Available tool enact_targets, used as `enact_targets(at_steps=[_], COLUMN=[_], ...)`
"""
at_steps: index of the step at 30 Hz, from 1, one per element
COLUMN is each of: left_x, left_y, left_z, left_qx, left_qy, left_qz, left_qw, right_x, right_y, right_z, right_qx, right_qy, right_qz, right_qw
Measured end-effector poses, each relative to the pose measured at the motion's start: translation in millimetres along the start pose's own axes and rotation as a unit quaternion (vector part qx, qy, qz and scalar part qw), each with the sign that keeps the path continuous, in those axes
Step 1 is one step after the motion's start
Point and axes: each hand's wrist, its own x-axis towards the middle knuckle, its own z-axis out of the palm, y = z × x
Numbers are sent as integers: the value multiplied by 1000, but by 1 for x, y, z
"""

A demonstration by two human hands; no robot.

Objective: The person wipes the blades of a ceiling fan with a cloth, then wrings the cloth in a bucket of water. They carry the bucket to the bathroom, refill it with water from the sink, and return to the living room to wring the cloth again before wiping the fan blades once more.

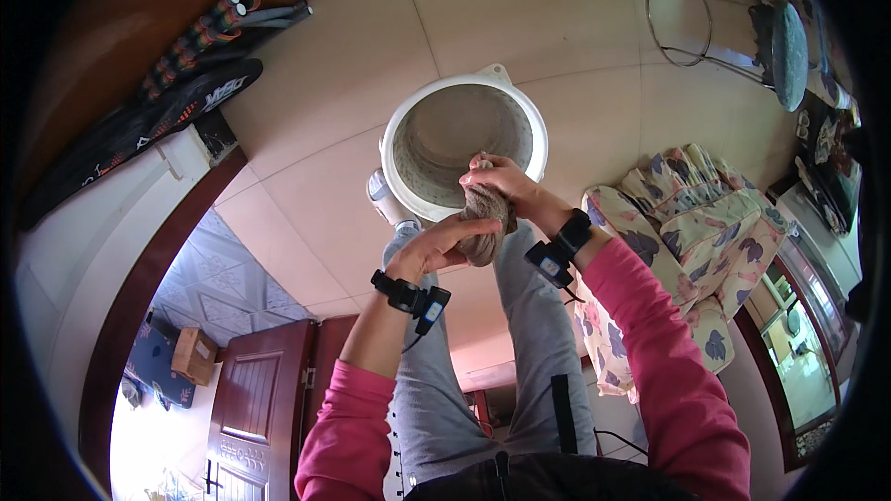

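A bunched, wet-looking brownish cloth point(482, 245) hangs between my hands over the near rim of a white plastic bucket point(398, 184). My right hand point(502, 184) grips its upper end, fingers curled round it above the bucket's opening. Lower down, my left hand point(440, 242) holds the cloth's near part, with the thumb lying across it. Greyish, cloudy water point(463, 122) shows inside the bucket, which stands on the tiled floor. Both wrists bear black straps with small devices.
My shoe point(383, 195) is beside the bucket's left side. An armchair with a floral cover point(696, 236) stands at the right, a round-seated metal stool point(790, 56) lies at the upper right. A racket bag point(209, 97) is at the upper left, a dark red door point(257, 390) at the lower left.
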Motion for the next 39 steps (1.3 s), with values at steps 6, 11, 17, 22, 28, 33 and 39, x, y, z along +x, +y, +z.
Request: enact_targets(at_steps=[6,11,17,22,28,33,39], left_x=[16,45,69,78,80,112,142], left_y=[6,-8,-23,-25,-29,-49,-45], left_z=[1,-9,-24,-18,-16,-38,-64], left_qx=[135,242,332,404,433,426,410], left_qy=[7,63,138,209,207,229,239], left_qz=[57,158,199,194,221,250,116], left_qw=[989,955,912,869,849,839,873], right_x=[18,12,16,19,24,28,45], right_y=[12,13,6,10,12,16,26], right_z=[4,13,24,20,18,13,-2], right_qx=[-232,-426,-451,-469,-491,-479,-477], right_qy=[77,168,182,186,184,199,209], right_qz=[-125,-173,-145,-154,-152,-153,-194], right_qw=[962,872,862,849,838,841,831])
